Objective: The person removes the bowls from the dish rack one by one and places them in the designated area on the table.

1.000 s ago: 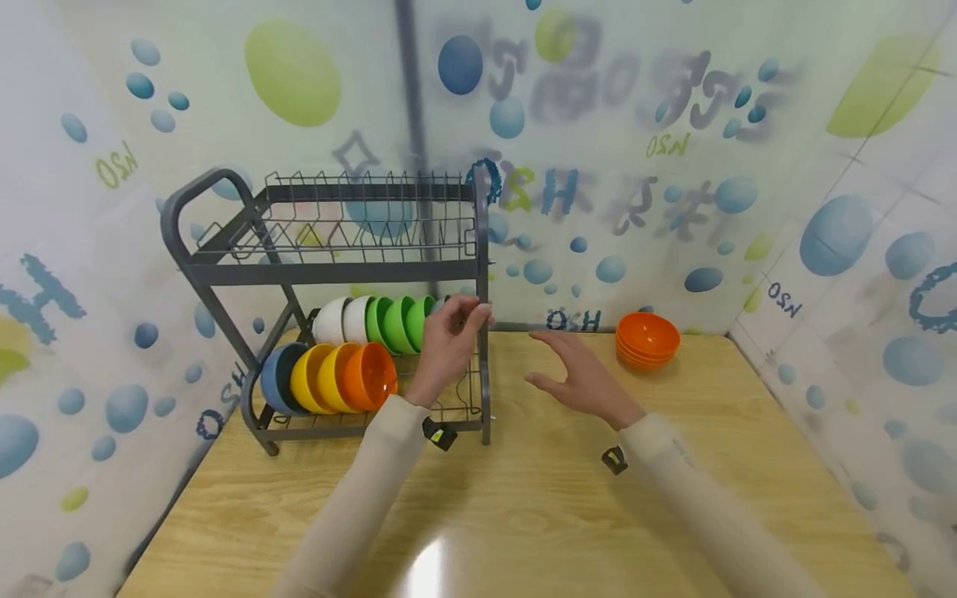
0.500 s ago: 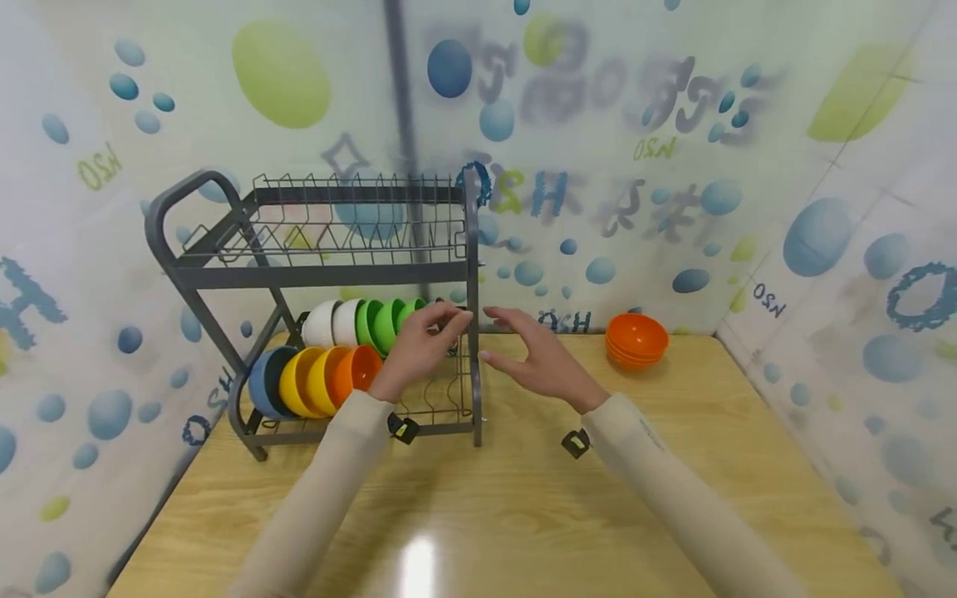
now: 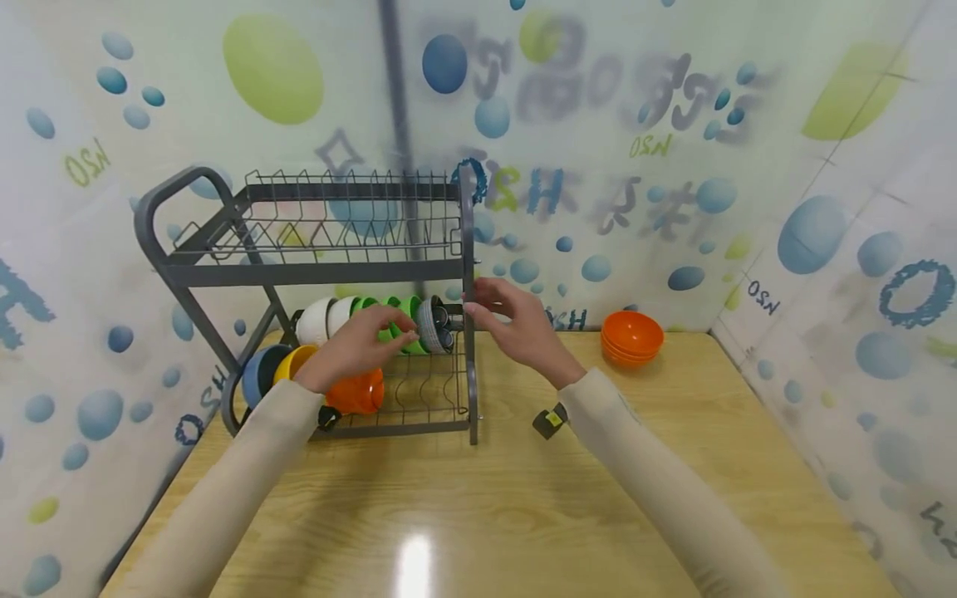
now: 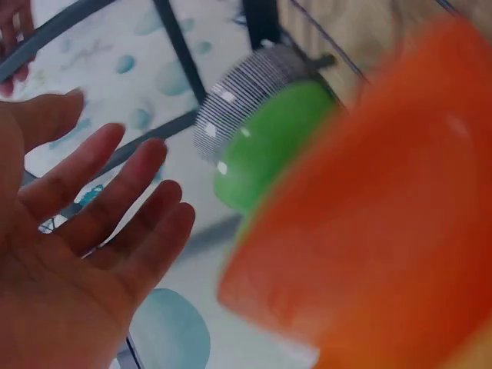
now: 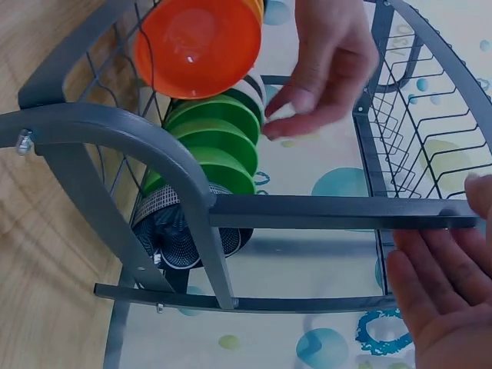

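My right hand (image 3: 519, 324) is at the dish rack's right upright (image 3: 469, 357), thumb on one side and fingers on the other. In the right wrist view the rack's grey bar (image 5: 338, 209) passes between thumb and fingers, some fingertips hidden behind it. My left hand (image 3: 359, 345) hovers before the lower shelf, holding nothing, its fingers spread in the left wrist view. Closest to it are an orange bowl (image 3: 362, 392) and, behind, green bowls (image 5: 219, 142). A patterned bowl (image 3: 432, 325) stands at the back row's right end.
White bowls (image 3: 314, 322) fill the back row's left; a yellow bowl (image 3: 290, 363) and a blue bowl (image 3: 257, 375) stand in front. The wire upper shelf (image 3: 344, 224) is overhead. Stacked orange bowls (image 3: 631, 336) sit at the table's back right.
My left hand has moved left across the lower shelf, uncovering the patterned bowl. The right hand has moved left to the rack's upright. The bowls stay in place.
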Available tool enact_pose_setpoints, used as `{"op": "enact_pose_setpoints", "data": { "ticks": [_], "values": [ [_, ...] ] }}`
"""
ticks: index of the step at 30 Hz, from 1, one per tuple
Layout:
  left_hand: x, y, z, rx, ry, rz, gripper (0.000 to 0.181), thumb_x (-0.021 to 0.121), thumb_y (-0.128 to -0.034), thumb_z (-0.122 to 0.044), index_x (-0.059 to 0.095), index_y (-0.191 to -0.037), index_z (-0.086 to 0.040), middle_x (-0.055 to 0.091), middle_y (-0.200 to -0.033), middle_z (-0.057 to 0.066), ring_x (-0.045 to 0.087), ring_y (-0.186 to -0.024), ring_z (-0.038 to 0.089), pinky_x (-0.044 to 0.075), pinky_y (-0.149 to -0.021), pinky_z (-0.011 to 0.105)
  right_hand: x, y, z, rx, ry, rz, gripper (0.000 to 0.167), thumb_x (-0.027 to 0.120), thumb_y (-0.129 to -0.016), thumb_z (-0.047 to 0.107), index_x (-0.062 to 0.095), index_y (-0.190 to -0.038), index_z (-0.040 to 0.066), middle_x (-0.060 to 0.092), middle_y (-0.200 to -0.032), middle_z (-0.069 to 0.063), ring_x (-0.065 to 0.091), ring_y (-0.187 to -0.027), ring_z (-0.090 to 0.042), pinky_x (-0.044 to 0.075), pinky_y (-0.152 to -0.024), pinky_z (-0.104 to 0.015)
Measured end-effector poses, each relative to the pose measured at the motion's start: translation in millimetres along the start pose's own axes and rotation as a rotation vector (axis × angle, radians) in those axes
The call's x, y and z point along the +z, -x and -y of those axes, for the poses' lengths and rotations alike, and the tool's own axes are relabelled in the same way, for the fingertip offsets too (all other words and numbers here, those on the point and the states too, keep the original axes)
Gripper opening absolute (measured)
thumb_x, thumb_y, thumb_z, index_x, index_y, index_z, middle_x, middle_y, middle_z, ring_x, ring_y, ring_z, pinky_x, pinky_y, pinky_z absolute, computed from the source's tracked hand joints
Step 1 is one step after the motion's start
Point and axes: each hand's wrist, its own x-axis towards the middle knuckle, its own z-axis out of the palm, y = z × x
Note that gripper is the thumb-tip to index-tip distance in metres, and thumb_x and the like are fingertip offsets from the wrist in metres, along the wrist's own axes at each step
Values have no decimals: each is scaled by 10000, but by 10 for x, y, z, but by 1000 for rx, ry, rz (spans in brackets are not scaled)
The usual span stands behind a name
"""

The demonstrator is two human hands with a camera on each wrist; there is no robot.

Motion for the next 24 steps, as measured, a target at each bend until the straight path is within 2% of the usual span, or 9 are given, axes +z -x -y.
{"op": "enact_pose_setpoints", "data": {
  "ticks": [3,8,13,16,19,21,24],
  "values": [
    [-35,58,54,40,-112,69,244,668,-1005,-209,721,-1183,-50,714,-1195,110,620,-1171,344,517,-1026,538,13,-48,18,17,16,-36,366,637,-1029,255,609,-1350,82,719,-1222,-89,695,-1140,-215,569,-1014,-351],
    [-56,183,104,101,-273,176,160,693,-980,-168,761,-1089,-74,734,-1133,87,618,-1103,302,544,-962,479,28,-91,41,55,-10,-59,339,648,-1021,278,641,-1314,108,722,-1178,-88,722,-1075,-220,594,-965,-376],
    [-57,294,109,133,-423,238,56,726,-917,-110,756,-956,-84,706,-987,47,609,-932,228,570,-815,390,23,-87,51,57,-38,-78,299,660,-1015,262,660,-1276,118,727,-1151,-87,731,-1054,-230,599,-956,-423],
    [-25,344,95,217,-594,266,41,774,-855,-97,739,-873,-86,678,-857,19,572,-826,185,550,-736,341,33,-85,39,40,-49,-92,283,661,-1014,250,665,-1261,113,731,-1131,-83,735,-1033,-224,612,-922,-417],
    [15,389,57,299,-763,305,89,804,-826,-93,717,-809,-89,664,-794,14,566,-755,167,562,-730,311,52,-88,18,28,-58,-102,277,654,-1018,246,668,-1256,105,732,-1125,-82,736,-1020,-209,627,-858,-378],
    [37,418,19,315,-805,339,123,804,-831,-103,692,-781,-96,663,-796,23,562,-715,163,577,-736,318,67,-87,8,21,-56,-111,274,654,-1019,245,670,-1252,103,735,-1121,-82,739,-1009,-203,630,-819,-354],
    [57,457,-35,282,-791,384,158,789,-842,-101,655,-758,-107,636,-772,23,538,-634,152,588,-684,316,75,-83,5,15,-45,-121,277,654,-1019,249,669,-1253,101,736,-1127,-86,742,-1009,-205,632,-813,-344]
  ]
}}
